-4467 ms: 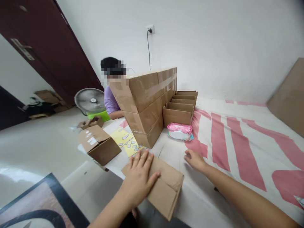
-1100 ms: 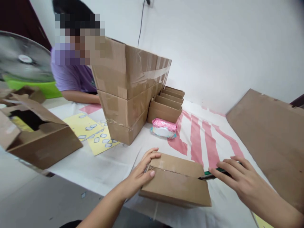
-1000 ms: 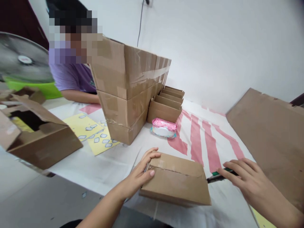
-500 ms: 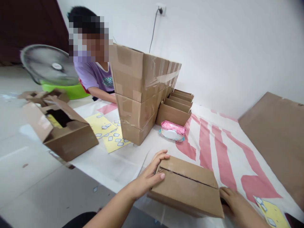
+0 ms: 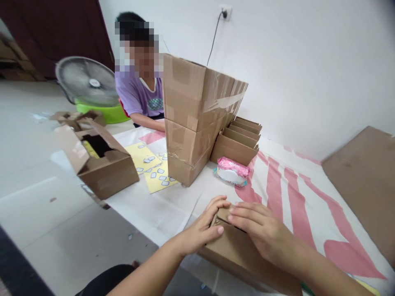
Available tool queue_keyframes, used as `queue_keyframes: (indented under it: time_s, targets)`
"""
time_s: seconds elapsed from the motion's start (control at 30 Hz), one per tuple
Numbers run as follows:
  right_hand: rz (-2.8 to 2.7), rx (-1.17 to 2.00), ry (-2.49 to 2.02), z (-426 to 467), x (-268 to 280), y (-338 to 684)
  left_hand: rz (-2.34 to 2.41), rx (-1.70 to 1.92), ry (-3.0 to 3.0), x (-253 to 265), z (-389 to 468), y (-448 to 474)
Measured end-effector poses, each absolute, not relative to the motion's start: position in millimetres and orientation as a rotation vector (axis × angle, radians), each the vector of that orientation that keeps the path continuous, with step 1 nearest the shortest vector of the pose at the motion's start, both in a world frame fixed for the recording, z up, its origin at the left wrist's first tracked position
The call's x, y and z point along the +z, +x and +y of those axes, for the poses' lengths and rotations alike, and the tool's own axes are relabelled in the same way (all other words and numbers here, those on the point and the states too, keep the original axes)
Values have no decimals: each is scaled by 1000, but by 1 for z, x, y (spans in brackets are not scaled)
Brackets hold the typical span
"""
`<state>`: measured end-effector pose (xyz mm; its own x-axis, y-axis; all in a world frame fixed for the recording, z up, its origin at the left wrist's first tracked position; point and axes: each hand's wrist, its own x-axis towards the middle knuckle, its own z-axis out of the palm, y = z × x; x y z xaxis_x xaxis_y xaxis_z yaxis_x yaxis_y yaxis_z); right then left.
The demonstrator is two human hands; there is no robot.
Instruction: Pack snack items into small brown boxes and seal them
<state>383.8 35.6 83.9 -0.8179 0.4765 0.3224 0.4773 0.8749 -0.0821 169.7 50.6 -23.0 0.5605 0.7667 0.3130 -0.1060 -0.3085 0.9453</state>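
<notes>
Left hand (image 5: 200, 232): grasping the corner of brown cardboard carton (image 5: 243, 259), lower centre.
Right hand (image 5: 267, 232): unclenched, laid upon its top.
Open box (image 5: 109, 176), left: something yellow (image 5: 90, 149) inside.

I work in what looks like a makeshift packing room: stacked, taped brown cardboard boxes (image 5: 185, 137), a red-and-white sheet-covered table (image 5: 173, 209), a round grey fan (image 5: 88, 84), a dark maroon door (image 5: 72, 33).

From the head, the counter (image 5: 175, 216) is viewed forward and downward by a single camera. The left hand (image 5: 199, 232) and right hand (image 5: 267, 230) are seen close up, low in view; the wall (image 5: 308, 70) is faced beyond, with floor (image 5: 37, 176) included at left.
</notes>
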Motion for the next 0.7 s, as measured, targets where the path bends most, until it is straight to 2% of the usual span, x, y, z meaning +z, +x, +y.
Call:
queue_keyframes:
  time_s: [0.23,0.57,0.7]
  targets:
    - [-2813,-105,-518,51,68,381,586,944,1682,-23,50,165]
    - [-2746,-78,-686,44,66,385,618,957,1679,-18,48,166]
    - [-2782,-108,-598,45,67,381,619,963,1692,-20,49,166]
